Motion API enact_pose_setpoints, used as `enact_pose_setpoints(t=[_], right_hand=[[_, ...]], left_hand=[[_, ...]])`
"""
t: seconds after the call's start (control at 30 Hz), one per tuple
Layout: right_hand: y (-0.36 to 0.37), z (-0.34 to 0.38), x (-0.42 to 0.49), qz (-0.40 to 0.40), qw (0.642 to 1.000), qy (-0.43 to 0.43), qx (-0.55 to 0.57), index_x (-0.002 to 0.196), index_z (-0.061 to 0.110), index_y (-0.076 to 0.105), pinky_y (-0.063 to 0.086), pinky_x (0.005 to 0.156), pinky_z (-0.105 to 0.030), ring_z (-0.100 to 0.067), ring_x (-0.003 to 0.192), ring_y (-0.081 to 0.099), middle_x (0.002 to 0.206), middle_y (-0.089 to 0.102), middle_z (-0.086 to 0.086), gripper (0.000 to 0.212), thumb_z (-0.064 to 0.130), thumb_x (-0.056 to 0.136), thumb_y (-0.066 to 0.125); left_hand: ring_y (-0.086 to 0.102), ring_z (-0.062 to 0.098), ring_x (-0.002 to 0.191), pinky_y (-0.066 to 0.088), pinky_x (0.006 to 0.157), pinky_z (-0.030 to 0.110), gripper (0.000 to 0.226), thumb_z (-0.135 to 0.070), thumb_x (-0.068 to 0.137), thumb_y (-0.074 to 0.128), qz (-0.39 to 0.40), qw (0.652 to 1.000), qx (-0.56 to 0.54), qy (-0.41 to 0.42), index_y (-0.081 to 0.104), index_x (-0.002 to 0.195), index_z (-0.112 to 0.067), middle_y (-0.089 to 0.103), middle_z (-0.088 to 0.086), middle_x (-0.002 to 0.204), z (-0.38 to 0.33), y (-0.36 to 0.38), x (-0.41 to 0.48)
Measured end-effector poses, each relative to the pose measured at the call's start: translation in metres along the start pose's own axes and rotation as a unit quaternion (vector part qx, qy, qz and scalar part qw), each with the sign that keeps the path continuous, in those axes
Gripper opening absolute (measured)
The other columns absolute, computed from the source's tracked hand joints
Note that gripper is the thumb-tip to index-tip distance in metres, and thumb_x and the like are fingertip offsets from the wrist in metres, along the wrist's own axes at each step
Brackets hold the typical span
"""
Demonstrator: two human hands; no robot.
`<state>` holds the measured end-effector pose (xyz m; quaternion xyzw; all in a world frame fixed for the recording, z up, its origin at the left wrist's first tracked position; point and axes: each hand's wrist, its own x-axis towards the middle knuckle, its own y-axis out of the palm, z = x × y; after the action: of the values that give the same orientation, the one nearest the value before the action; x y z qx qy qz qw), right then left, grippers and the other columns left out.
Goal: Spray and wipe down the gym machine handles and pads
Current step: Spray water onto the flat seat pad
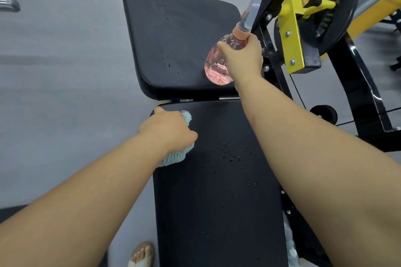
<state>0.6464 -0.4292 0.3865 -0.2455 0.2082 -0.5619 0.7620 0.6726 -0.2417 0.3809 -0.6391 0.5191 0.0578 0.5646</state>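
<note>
With the left grip point(167, 128) clenched on the cloth point(173, 157) at the far-left corner of the near pad point(217, 212), sweep firmly across the droplets point(234, 156) mid-pad, while the right grip point(243, 58) holds the spray bottle point(217, 69) beyond its far edge.

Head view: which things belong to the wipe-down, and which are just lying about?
Job: pink spray bottle, held by right hand; blue cloth, gripped by left hand; near pad, droplets on it; far pad.
Not in use: yellow frame; small black wheel; grey floor.
</note>
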Motion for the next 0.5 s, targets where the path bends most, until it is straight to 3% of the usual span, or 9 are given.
enact_pose_setpoints(t=[0.13,0.23,0.33,0.4,0.47,0.5], right_hand=[[-0.003,-0.002,-0.002,0.014,1.0,0.0,0.013,0.131,0.023,0.046,0.042,0.101,-0.045,-0.024,0.12,0.047,0.128,0.05,0.001,0.068,0.039,0.07,0.073],[-0.01,-0.008,-0.021,-0.005,1.0,0.004,0.013,0.14,0.019,0.037,0.034,0.108,-0.042,-0.022,0.128,0.04,0.141,0.037,-0.002,0.076,0.037,0.075,0.072],[-0.018,-0.022,-0.068,-0.002,0.997,0.01,0.071,0.131,0.023,0.045,0.039,0.099,-0.029,-0.01,0.115,0.046,0.13,0.041,0.004,0.053,0.034,0.084,0.066],[-0.021,-0.033,-0.107,0.038,0.991,0.041,0.124,0.125,0.025,0.05,0.045,0.091,-0.024,-0.006,0.106,0.052,0.124,0.049,0.007,0.039,0.034,0.089,0.061],[-0.024,-0.041,-0.144,0.162,0.957,0.12,0.208,0.122,0.024,0.05,0.049,0.092,-0.031,-0.01,0.106,0.059,0.119,0.058,0.006,0.036,0.038,0.09,0.059],[-0.025,-0.044,-0.16,0.248,0.921,0.158,0.255,0.125,0.021,0.05,0.051,0.09,-0.034,-0.014,0.107,0.061,0.119,0.061,0.002,0.042,0.04,0.088,0.059]], left_hand=[[0.057,0.021,0.095,0.045,0.078,0.031,0.041,-0.037,0.083,0.051,-0.033,0.99,-0.135,0.017,0.051,0.123,-0.032,0.049,0.002,0.128,0.009,0.003,-0.003],[0.061,0.021,0.095,0.05,0.087,0.038,0.036,-0.04,0.078,0.053,-0.062,0.948,-0.309,0.045,0.057,0.113,-0.037,0.054,-0.002,0.124,0.019,0.007,-0.008],[0.064,0.017,0.095,0.053,0.081,0.034,0.016,-0.028,0.086,0.054,-0.084,0.873,-0.479,0.046,0.061,0.098,-0.035,0.063,-0.003,0.113,0.024,0.016,-0.015],[0.067,0.02,0.095,0.054,0.079,0.034,0.015,-0.018,0.092,0.051,-0.053,0.809,-0.584,0.028,0.062,0.096,-0.028,0.069,0.0,0.103,0.023,0.021,-0.018],[0.067,0.021,0.098,0.054,0.085,0.037,0.018,-0.014,0.095,0.047,-0.008,0.735,-0.678,0.022,0.062,0.104,-0.018,0.07,0.005,0.104,0.019,0.026,-0.022],[0.067,0.022,0.098,0.054,0.086,0.037,0.02,-0.013,0.096,0.046,0.006,0.707,-0.706,0.028,0.062,0.108,-0.015,0.07,0.007,0.106,0.018,0.028,-0.025]])
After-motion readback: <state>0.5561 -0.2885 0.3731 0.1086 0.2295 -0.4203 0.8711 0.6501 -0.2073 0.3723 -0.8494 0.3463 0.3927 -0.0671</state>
